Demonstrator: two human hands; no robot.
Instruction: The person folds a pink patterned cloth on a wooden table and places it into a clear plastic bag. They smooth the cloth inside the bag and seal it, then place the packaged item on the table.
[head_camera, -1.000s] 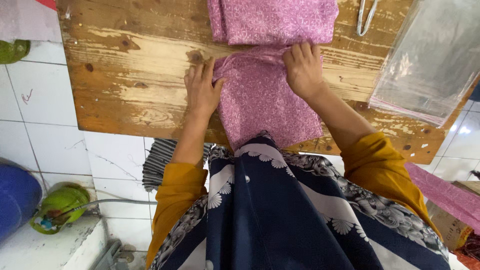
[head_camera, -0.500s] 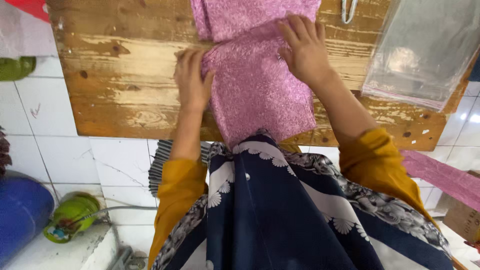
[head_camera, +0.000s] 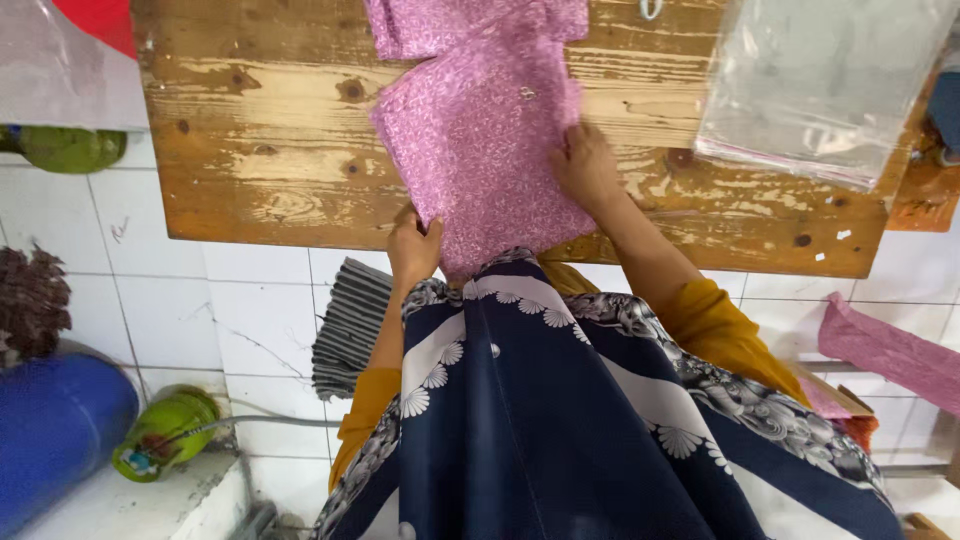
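Note:
A folded pink patterned cloth (head_camera: 480, 140) lies on a worn wooden table (head_camera: 270, 130), turned at a slant. My left hand (head_camera: 414, 246) pinches its near left corner at the table's front edge. On the cloth's right edge rests my right hand (head_camera: 586, 166), fingers pressed against the fabric. More of the same pink cloth (head_camera: 440, 22) lies further back. My yellow sleeves and a dark blue patterned scarf (head_camera: 560, 420) fill the lower part of the view.
A stack of clear plastic bags (head_camera: 820, 80) sits on the table at the right. A striped grey cloth (head_camera: 348, 325) lies on the white tiled floor below. A blue drum (head_camera: 55, 430) and green bottle (head_camera: 165, 435) are at lower left; pink fabric (head_camera: 890, 350) at right.
Both hands slid toward me along the cloth. The left went from the upper left edge to the near corner, the right from the top to the right edge. The cloth now lies slanted.

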